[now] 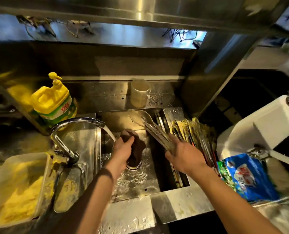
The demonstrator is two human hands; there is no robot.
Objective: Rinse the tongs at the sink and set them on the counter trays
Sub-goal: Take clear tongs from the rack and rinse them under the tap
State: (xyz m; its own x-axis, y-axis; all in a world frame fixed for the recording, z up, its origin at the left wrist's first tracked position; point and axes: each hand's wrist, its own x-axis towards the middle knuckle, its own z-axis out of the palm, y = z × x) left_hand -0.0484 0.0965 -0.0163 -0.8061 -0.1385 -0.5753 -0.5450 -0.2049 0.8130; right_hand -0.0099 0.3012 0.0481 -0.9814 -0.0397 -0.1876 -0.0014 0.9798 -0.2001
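Tongs [154, 132] in right hand [184, 156] — over sink [137, 179]

Free room and obstacles at the steel sink [140, 186]. The basin's centre and lower part lie open, wet and bare. At centre left, the curved tap [76, 122] arches over the rim, its stream falling upon the left hand [122, 149], which clutches a dark scouring cloth [137, 149] above the drain. The right hand [184, 156] grips tongs [157, 134] slanting across the upper basin. More tongs [194, 132] crowd the right rim. A yellow detergent bottle [53, 102] blocks the upper left; a blue packet [248, 178] occupies the right counter.
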